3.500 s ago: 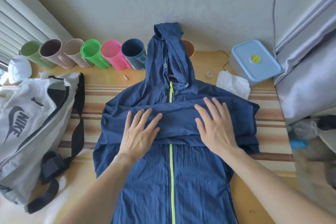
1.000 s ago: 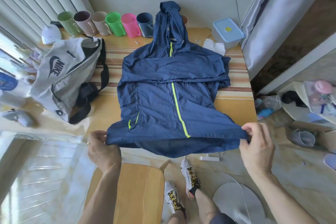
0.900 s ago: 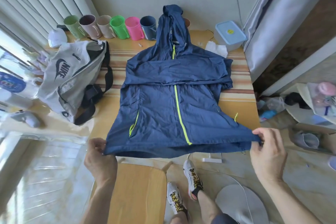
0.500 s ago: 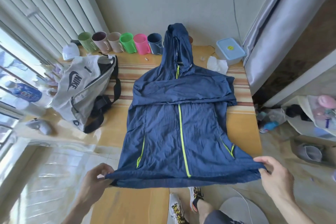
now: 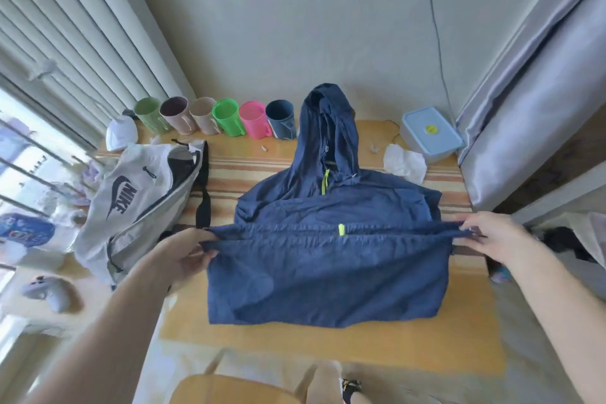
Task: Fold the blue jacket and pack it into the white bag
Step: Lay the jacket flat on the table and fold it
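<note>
**Hem carried up over the chest: the jacket's second fold is under way**

The blue jacket [image 5: 328, 259] lies flat on the desk [image 5: 465, 331], hood pointing to the far wall. The left hand [image 5: 183, 252] pinches the left end of the hem and the right hand [image 5: 492, 239] pinches the right end, each grip clamped on cloth. Between them the hem is pulled into a straight band across the middle of the jacket, the yellow zip end [image 5: 341, 229] showing at its centre. The lower half is doubled up over the body, so the near edge on the desk is now a fold.

The step in hand looks like the lengthwise fold, bottom to top. The next move, by my reading, calls for laying the hem down evenly near the shoulders, letting go, and pressing the layers flat so no air stays trapped. The hood [image 5: 328, 128] is not yet tucked in, and the bundle probably needs another fold across to get narrow enough.

The white bag [image 5: 137, 200] lies on the left side of the desk, just beside the jacket, with its black strap [image 5: 203, 203] between them. Whether its zip is open I cannot tell.
</note>
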{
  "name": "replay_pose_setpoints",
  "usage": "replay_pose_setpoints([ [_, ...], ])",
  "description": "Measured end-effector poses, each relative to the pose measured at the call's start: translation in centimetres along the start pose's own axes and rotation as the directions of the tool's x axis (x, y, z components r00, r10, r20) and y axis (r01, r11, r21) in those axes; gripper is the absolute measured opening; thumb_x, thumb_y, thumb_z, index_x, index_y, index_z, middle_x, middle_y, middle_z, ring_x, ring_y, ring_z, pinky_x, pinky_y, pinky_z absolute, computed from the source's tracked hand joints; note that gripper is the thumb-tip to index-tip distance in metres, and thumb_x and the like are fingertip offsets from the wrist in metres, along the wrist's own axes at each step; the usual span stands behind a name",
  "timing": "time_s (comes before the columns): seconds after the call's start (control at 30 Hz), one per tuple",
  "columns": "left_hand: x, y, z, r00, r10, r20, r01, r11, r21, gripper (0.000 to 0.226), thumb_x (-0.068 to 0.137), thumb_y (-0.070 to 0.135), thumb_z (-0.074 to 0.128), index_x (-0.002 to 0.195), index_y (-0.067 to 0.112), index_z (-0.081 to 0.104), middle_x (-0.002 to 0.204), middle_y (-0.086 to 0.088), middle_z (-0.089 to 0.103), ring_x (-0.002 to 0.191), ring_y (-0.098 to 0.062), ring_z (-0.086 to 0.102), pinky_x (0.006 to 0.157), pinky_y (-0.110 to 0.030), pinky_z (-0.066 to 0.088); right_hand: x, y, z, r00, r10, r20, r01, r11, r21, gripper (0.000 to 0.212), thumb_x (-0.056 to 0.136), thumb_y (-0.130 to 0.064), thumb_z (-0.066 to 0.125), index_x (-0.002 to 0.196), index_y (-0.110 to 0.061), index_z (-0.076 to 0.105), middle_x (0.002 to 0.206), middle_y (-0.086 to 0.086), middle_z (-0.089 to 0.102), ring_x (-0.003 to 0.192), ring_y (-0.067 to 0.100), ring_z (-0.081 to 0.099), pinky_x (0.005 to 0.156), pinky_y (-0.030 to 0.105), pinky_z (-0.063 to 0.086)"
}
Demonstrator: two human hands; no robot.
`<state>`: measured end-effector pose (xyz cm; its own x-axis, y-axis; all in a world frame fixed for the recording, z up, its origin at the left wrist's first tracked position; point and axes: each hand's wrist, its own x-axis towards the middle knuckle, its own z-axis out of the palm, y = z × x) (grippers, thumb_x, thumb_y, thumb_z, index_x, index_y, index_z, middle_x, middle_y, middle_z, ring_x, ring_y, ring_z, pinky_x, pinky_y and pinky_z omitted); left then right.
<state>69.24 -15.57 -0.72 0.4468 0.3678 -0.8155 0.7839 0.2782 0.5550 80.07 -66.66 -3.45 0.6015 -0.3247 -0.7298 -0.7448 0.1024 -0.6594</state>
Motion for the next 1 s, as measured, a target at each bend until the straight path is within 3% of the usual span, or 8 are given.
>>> replay_pose_setpoints([
  [0.13, 6.6, 4.5, 3.3, 0.996, -0.06, -0.067, 0.05, 0.989, -0.141, 0.013, 0.097, -0.001, 0.054, 0.086, 0.006, 0.056, 0.072, -0.008, 0.053, 0.062, -0.014, 0.057, 0.045, -0.016, 0.054, 6.2, -3.3, 4.4, 0.998, 0.057, 0.022, -0.057, 0.998, -0.003, 0.024, 0.089, 0.014, 0.041, 0.079, -0.003, 0.054, 0.116, 0.015, 0.061, 0.081, 0.015, 0.054, 0.073, 0.027, 0.054],
  [0.27, 11.6, 6.3, 6.7, 0.997, 0.03, -0.077, -0.046, 0.977, -0.207, 0.016, 0.094, 0.008, 0.063, 0.109, 0.003, 0.062, 0.085, -0.009, 0.073, 0.056, -0.014, 0.073, 0.096, -0.03, 0.054, 10.3, -3.8, 8.4, 0.996, -0.05, 0.068, 0.057, 0.993, -0.101, 0.016, 0.088, -0.007, 0.067, 0.104, -0.01, 0.067, 0.132, 0.016, 0.065, 0.104, 0.019, 0.062, 0.088, 0.028, 0.058],
  [0.33, 14.4, 5.5, 7.0, 0.956, 0.266, -0.122, -0.247, 0.957, 0.151, 0.049, 0.085, 0.011, 0.075, 0.131, 0.019, 0.059, 0.111, -0.011, 0.071, 0.08, -0.02, 0.073, 0.09, -0.04, 0.058, 11.5, -2.6, 8.8, 0.967, -0.222, 0.121, 0.253, 0.872, -0.419, 0.044, 0.081, -0.021, 0.082, 0.12, -0.021, 0.063, 0.124, 0.002, 0.063, 0.106, 0.018, 0.061, 0.092, 0.036, 0.055],
  [0.4, 16.1, 4.8, 6.9, 0.894, 0.449, 0.006, -0.35, 0.689, 0.634, 0.063, 0.074, 0.032, 0.082, 0.131, 0.041, 0.056, 0.12, -0.005, 0.065, 0.096, -0.021, 0.07, 0.084, -0.044, 0.061, 12.1, -1.5, 8.6, 0.899, -0.356, 0.255, 0.426, 0.578, -0.696, 0.057, 0.074, -0.028, 0.088, 0.124, -0.029, 0.059, 0.122, -0.007, 0.058, 0.104, 0.017, 0.058, 0.088, 0.037, 0.05],
  [0.5, 16.8, 4.8, 7.6, 0.863, 0.498, 0.083, -0.339, 0.449, 0.827, 0.043, 0.081, 0.032, 0.076, 0.122, 0.032, 0.064, 0.113, -0.007, 0.064, 0.097, -0.027, 0.063, 0.08, -0.037, 0.05, 13.9, -1.0, 8.1, 0.848, -0.407, 0.338, 0.489, 0.36, -0.794, 0.031, 0.079, -0.019, 0.083, 0.105, -0.027, 0.068, 0.111, 0.001, 0.067, 0.085, 0.02, 0.062, 0.077, 0.034, 0.048],
  [0.73, 16.8, 5.0, 9.1, 0.718, 0.648, -0.254, -0.338, 0.643, 0.687, 0.039, 0.089, 0.011, 0.059, 0.128, 0.016, 0.059, 0.128, -0.019, 0.059, 0.121, -0.038, 0.052, 0.093, -0.045, 0.044, 12.3, -1.6, 8.3, 0.879, -0.474, -0.062, 0.404, 0.806, -0.433, 0.045, 0.086, -0.027, 0.079, 0.122, -0.019, 0.053, 0.106, -0.005, 0.067, 0.093, 0.019, 0.068, 0.071, 0.029, 0.052],
  [0.9, 13.9, 0.9, 12.1, 0.237, 0.918, 0.316, -0.597, -0.119, 0.793, 0.034, 0.096, 0.009, 0.06, 0.128, 0.012, 0.067, 0.137, -0.02, 0.054, 0.121, -0.045, 0.052, 0.104, -0.054, 0.043, 5.3, 5.7, 5.8, 0.971, -0.236, -0.026, 0.2, 0.876, -0.44, 0.053, 0.076, -0.048, 0.083, 0.115, -0.022, 0.058, 0.104, -0.004, 0.068, 0.095, 0.015, 0.066, 0.077, 0.032, 0.051],
  [1.0, 16.0, -1.5, 13.2, 0.439, 0.674, 0.594, -0.575, -0.297, 0.762, 0.051, 0.1, 0.044, 0.051, 0.151, 0.034, 0.05, 0.162, -0.01, 0.04, 0.148, -0.037, 0.037, 0.118, -0.059, 0.031, 4.8, 9.2, 4.9, 0.982, -0.157, 0.101, 0.187, 0.83, -0.525, 0.041, 0.075, -0.033, 0.088, 0.105, -0.029, 0.061, 0.099, -0.008, 0.071, 0.094, 0.015, 0.069, 0.078, 0.033, 0.054],
])
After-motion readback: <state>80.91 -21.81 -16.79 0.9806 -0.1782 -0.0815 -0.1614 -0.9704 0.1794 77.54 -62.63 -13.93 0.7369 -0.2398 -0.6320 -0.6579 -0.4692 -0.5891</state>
